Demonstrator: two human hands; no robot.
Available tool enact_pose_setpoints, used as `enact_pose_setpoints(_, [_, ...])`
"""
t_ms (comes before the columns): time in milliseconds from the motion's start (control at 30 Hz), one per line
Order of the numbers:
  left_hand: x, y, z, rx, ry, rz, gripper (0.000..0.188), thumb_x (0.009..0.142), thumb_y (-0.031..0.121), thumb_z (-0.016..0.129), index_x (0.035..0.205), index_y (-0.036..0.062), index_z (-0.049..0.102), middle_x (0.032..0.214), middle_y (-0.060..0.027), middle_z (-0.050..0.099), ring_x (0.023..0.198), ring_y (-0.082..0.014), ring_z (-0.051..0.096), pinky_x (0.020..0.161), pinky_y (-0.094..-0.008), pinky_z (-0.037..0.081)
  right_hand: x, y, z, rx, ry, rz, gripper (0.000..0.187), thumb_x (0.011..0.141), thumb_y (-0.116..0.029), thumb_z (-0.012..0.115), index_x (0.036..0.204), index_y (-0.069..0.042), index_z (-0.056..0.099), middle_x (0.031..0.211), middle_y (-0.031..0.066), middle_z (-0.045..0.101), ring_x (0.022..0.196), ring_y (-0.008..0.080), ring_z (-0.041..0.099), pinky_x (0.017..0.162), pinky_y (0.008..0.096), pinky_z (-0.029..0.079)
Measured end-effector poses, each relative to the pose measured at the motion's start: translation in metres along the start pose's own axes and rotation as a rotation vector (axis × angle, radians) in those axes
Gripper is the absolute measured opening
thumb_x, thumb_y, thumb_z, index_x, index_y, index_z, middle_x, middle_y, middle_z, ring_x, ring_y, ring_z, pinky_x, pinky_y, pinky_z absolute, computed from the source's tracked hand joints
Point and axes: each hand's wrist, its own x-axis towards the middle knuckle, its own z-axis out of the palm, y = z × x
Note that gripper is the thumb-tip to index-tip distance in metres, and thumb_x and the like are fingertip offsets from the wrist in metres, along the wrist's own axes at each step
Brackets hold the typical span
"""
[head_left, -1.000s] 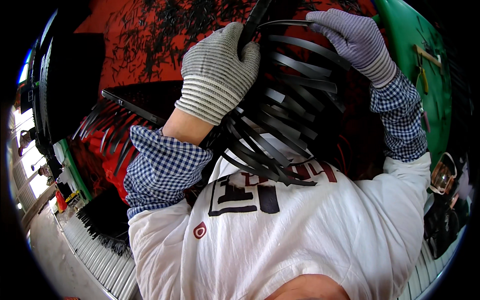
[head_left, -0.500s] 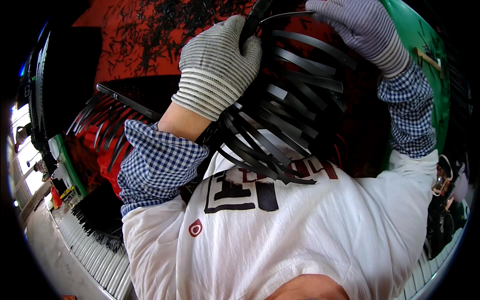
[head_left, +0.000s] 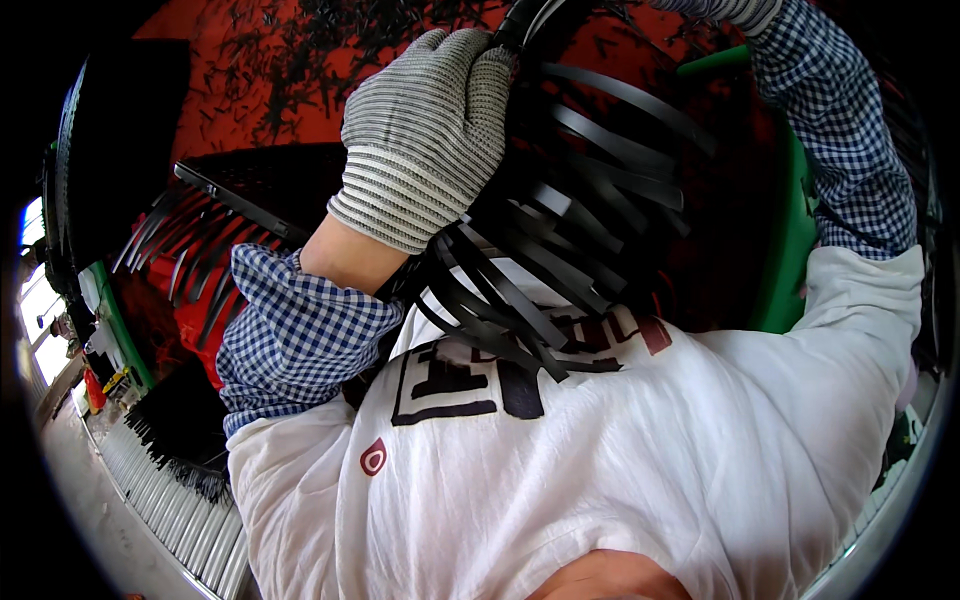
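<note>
My left hand (head_left: 425,135), in a grey-and-white striped knit glove, is closed around a dark piece at the upper middle. From that piece hang several flat, glossy black strips (head_left: 610,150), curving down toward my white shirt. Thin strips (head_left: 543,22) run up from beside the left fingertips to the top edge. My right hand (head_left: 735,8), gloved too, shows only its wrist side at the upper right; its fingers are out of the picture.
A red surface (head_left: 235,105) strewn with black clippings lies beyond my hands. Left of my forearm is a black bar (head_left: 240,200) fringed with strips. A green edge (head_left: 795,240) curves at right. A black bristly piece (head_left: 180,425) sits by a slatted metal surface (head_left: 190,515) at lower left.
My right hand has moved up and away, mostly past the top edge. The left hand stays closed on the dark piece, shifted slightly left in view.
</note>
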Motion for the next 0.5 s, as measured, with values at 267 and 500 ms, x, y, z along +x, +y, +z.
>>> enact_pose_setpoints(267, [0.001, 0.003, 0.000, -0.043, 0.038, 0.025, 0.025, 0.096, 0.013, 0.055, 0.115, -0.0007, 0.065, 0.104, -0.0194, 0.068, 0.094, -0.0314, 0.068, 0.084, -0.0348, 0.054, -0.004, 0.013, 0.025, -0.051, 0.267, -0.069, 0.043, 0.092, -0.038, 0.065, 0.056, -0.014, 0.062, 0.047, -0.0006, 0.051, 0.040, 0.0139, 0.041, 0.049, 0.0316, 0.030])
enact_pose_setpoints(500, [0.008, 0.005, 0.003, -0.057, 0.078, 0.030, 0.024, 0.096, 0.011, 0.055, 0.115, -0.0012, 0.064, 0.104, -0.0190, 0.068, 0.095, -0.0309, 0.068, 0.084, -0.0346, 0.054, -0.010, 0.022, 0.040, 0.041, 0.392, -0.062, 0.037, 0.091, -0.030, 0.066, 0.059, -0.013, 0.065, 0.048, 0.0001, 0.054, 0.040, 0.0154, 0.043, 0.048, 0.0322, 0.032])
